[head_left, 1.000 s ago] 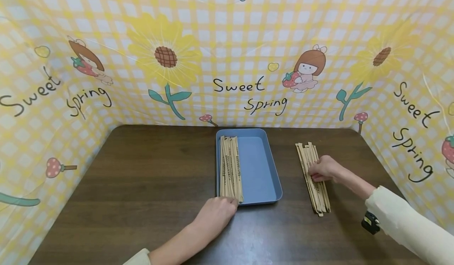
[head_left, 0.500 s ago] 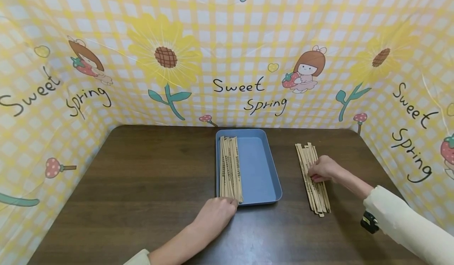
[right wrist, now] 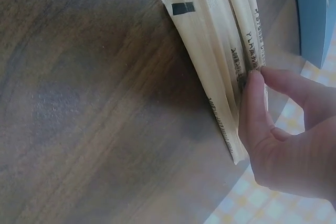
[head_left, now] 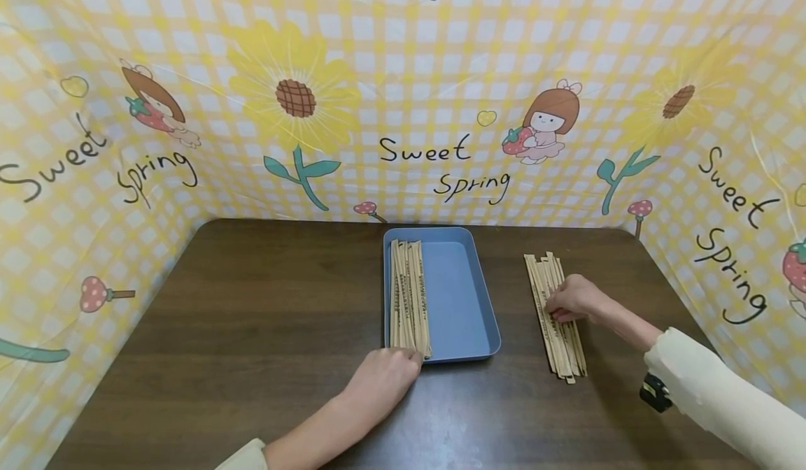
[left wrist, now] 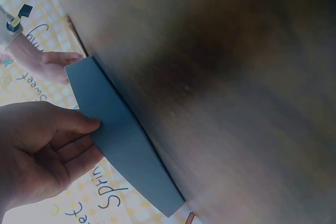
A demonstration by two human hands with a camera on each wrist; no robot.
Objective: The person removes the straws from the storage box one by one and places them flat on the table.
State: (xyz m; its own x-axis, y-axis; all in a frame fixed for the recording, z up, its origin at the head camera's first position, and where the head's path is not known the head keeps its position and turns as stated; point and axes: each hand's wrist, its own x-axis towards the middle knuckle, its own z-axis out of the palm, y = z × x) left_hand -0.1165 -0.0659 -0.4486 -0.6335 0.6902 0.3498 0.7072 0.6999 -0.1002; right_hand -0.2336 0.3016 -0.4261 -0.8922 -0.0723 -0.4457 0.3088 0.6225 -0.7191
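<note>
The left hand (head_left: 383, 382) is at the near-left corner of the blue tray (head_left: 462, 309), back of the hand upward. Its thumb lies on the outer face of the near wall and its fingers hook over the rim; the hand is clamped on the tray. The right hand (head_left: 578, 297) reaches in from the right with the wrist bent down. Thumb and index finger pinch a packet in the loose pile (head_left: 560, 344), which lies on the bench (head_left: 271, 302) to the right of the tray, apart from it. The two hands are well apart.

Compared with the head view one second earlier, both hands, the tray and the pile occupy practically the same positions.

The tray is a shallow rectangle with rounded corners and a smooth matte finish. A packet bundle (head_left: 409, 288) lies lengthwise along its left side. The packets are slim, flat, tan paper sleeves with dark printed lettering; one in the pile carries a black rectangle near its end. The bench has a dark wood-grain surface. The patterned cloth (head_left: 403, 57) behind is checked yellow and white.
</note>
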